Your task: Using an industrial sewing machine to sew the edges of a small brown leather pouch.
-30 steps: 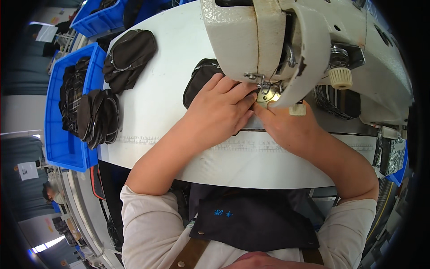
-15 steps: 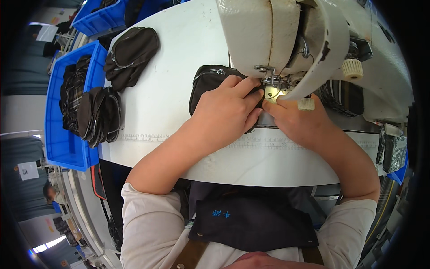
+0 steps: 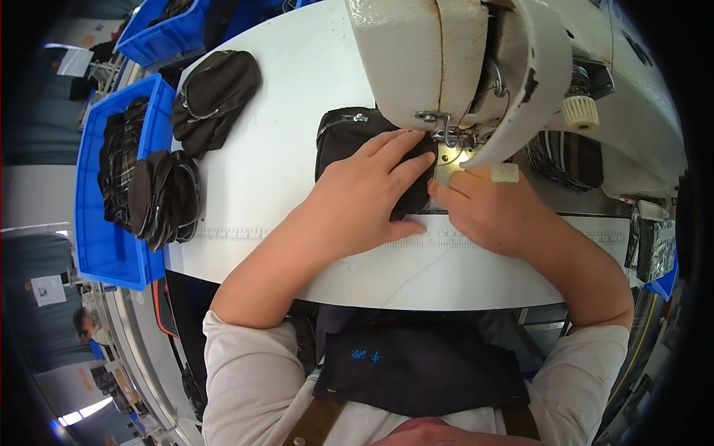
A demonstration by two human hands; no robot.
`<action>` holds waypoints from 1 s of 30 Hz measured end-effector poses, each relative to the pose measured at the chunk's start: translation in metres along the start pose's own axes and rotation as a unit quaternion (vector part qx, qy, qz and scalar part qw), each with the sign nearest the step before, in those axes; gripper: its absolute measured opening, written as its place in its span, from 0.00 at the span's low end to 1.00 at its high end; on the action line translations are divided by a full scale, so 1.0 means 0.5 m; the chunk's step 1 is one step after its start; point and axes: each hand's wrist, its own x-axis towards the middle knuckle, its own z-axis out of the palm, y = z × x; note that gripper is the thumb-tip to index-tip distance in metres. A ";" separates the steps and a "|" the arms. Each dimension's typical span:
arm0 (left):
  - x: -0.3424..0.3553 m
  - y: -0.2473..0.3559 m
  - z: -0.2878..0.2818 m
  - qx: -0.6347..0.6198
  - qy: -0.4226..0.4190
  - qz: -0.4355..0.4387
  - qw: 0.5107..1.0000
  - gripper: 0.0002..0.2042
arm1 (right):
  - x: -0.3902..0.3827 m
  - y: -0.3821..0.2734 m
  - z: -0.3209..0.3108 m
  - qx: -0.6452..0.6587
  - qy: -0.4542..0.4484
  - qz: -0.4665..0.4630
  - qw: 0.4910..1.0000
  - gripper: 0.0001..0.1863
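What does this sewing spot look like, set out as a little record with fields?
Left hand: spread over a dark zippered pouch
Right hand: at the pouch's right edge; whether it grips is unclear
Sewing machine: beyond the hands, needle area lit
Table: white, ruler strip near the front edge
Blue bin: left of the table, holding dark plaid fabric pieces

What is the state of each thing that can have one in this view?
Left hand: fingers spread, laid over the dark pouch
Right hand: fingers bent, near the pouch's right edge
Dark pouch: on the white table, partly covered
Zipper: open or shut unclear
Sewing machine: lit near the needle plate; running or stopped unclear
Blue bin: lidless, holding dark fabric pieces
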 end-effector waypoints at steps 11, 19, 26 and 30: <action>0.017 -0.029 -0.002 -0.001 0.012 0.086 0.996 0.22 | 0.005 -0.012 -0.005 0.005 0.020 0.005 1.000 0.17; 0.015 -0.022 -0.002 -0.006 -0.006 0.074 0.997 0.24 | -0.001 -0.015 0.001 -0.064 0.015 -0.045 0.997 0.13; 0.014 -0.021 -0.005 0.000 -0.011 0.074 0.997 0.24 | -0.003 -0.012 0.002 -0.056 0.004 -0.053 0.997 0.18; 0.011 -0.025 -0.003 0.004 -0.012 0.084 0.996 0.24 | -0.004 -0.015 0.001 -0.074 0.014 -0.054 0.996 0.18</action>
